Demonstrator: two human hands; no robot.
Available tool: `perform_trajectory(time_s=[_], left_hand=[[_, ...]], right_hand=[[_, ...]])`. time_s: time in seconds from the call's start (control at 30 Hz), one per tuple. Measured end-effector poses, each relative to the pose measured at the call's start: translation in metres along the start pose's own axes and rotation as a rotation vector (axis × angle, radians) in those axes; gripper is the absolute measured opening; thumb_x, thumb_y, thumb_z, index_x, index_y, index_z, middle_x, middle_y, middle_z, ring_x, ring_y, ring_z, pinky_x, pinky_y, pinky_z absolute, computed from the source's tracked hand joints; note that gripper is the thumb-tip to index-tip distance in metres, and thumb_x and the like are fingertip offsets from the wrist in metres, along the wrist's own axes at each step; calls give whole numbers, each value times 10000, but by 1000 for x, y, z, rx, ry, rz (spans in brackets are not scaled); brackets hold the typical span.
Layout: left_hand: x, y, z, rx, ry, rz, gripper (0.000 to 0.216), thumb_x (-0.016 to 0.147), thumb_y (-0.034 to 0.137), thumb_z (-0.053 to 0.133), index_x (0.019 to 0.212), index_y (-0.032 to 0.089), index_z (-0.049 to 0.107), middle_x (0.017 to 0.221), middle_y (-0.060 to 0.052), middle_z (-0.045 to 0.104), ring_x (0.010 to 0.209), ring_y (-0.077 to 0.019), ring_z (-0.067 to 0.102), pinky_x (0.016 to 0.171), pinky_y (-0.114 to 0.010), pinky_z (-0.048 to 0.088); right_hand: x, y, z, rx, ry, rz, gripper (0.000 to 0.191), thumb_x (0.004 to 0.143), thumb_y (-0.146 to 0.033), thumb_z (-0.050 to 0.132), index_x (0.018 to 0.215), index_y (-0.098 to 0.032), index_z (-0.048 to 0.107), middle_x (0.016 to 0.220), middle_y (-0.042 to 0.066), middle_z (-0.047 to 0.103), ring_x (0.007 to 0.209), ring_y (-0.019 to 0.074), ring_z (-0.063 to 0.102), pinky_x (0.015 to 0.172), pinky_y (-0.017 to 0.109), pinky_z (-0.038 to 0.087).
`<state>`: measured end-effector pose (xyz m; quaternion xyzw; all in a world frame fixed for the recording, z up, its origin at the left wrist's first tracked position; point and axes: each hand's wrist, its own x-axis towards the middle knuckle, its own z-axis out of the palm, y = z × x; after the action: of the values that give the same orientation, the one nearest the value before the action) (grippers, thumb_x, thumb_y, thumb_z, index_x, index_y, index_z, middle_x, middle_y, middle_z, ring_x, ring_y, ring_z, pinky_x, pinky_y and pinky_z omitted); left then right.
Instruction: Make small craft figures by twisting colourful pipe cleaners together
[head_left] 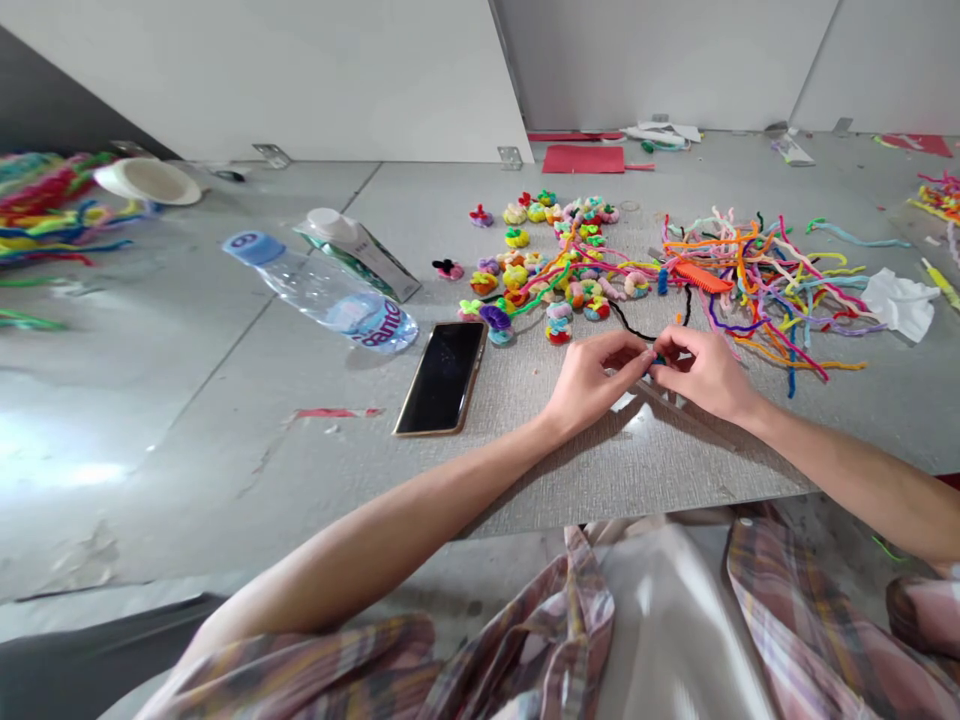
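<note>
Fingertips of both hands meet at a small blue-green pipe-cleaner piece (658,359), pinched between left hand (596,375) and right hand (701,370), low over the grey table (225,420). Piece mostly hidden by the fingers; shape unclear. A black pipe cleaner (637,330) curves at 12 o'clock from the hands. Finished pipe-cleaner flowers (555,260) at 11 o'clock, loose pipe-cleaner pile (765,275) with orange comb (701,278) at 1 o'clock. Phone (442,377) at 9 o'clock, face up; water bottle (322,293) lying on its side at 10 o'clock, carton (360,255) just behind it. White tissue (900,300) at 2 o'clock.
</note>
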<state>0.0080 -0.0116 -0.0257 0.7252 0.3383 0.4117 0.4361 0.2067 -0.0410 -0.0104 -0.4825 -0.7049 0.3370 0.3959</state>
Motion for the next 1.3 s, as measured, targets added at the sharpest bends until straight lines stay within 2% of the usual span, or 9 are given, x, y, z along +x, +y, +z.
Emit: perform_trajectory(time_s=[0.17, 0.27, 0.4, 0.47, 0.63, 0.77, 1.0, 1.13, 1.3], left_hand=[[4, -2, -2, -259, -58, -127, 320, 905, 462, 817, 868, 156, 729, 788, -18, 720, 698, -126, 638, 666, -242, 503], [5, -3, -3, -311, -71, -160, 389, 874, 519, 852, 862, 154, 717, 759, -7, 697, 670, -119, 630, 649, -236, 516], [5, -4, -1, -314, -44, -187, 396, 887, 530, 844, 878, 161, 699, 736, -2, 688, 638, -120, 647, 616, -230, 537], [4, -5, 0, -333, -41, -187, 363, 896, 499, 836, 945, 167, 697, 731, 7, 684, 633, -123, 658, 612, -232, 554], [1, -7, 2, -255, -79, -109, 333, 890, 355, 797, 1162, 176, 729, 849, -8, 725, 730, -135, 691, 668, -239, 584], [-1, -9, 2, -123, -75, -42, 299, 881, 317, 805, 1144, 177, 773, 944, -38, 777, 786, -136, 702, 727, -244, 585], [-2, -7, 1, -99, -14, 18, 279, 895, 343, 830, 1122, 184, 791, 918, -37, 785, 780, -144, 719, 724, -251, 585], [-2, -7, 1, -69, 24, 45, 254, 885, 309, 840, 1101, 189, 779, 918, -25, 781, 760, -135, 731, 742, -255, 602], [-3, -7, 1, -50, 1, 71, 374, 858, 325, 876, 1190, 197, 762, 933, -17, 774, 765, -132, 727, 753, -251, 623]], right_hand=[[1, 3, -1, 45, 19, 12, 71, 831, -249, 718, 878, -206, 685, 749, -38, 587, 687, 125, 508, 621, 269, 414], [3, 5, -3, 122, 13, 42, 109, 831, -281, 742, 892, -210, 686, 770, -30, 608, 696, 130, 539, 621, 265, 450], [6, 6, -5, 263, -90, 162, 189, 874, -392, 723, 886, -206, 694, 781, -13, 643, 629, 137, 607, 577, 281, 510], [7, 7, -5, 292, -133, 208, 235, 887, -433, 710, 859, -200, 708, 755, -14, 639, 585, 131, 607, 551, 280, 513], [8, 14, -3, 400, -128, 271, 248, 869, -440, 737, 827, -196, 729, 743, -18, 642, 573, 109, 587, 536, 250, 509], [7, 15, -2, 480, -126, 305, 281, 849, -459, 805, 786, -198, 720, 704, -33, 606, 570, 96, 566, 529, 227, 496], [7, 11, -2, 710, -133, 383, 289, 831, -475, 818, 822, -199, 734, 753, 5, 651, 651, 132, 597, 552, 246, 559], [6, 10, -2, 730, -169, 399, 264, 819, -433, 845, 855, -197, 732, 770, 8, 685, 637, 125, 602, 566, 243, 571], [7, 10, -1, 728, -152, 391, 264, 822, -432, 844, 856, -191, 743, 716, -8, 660, 595, 114, 579, 536, 234, 546]])
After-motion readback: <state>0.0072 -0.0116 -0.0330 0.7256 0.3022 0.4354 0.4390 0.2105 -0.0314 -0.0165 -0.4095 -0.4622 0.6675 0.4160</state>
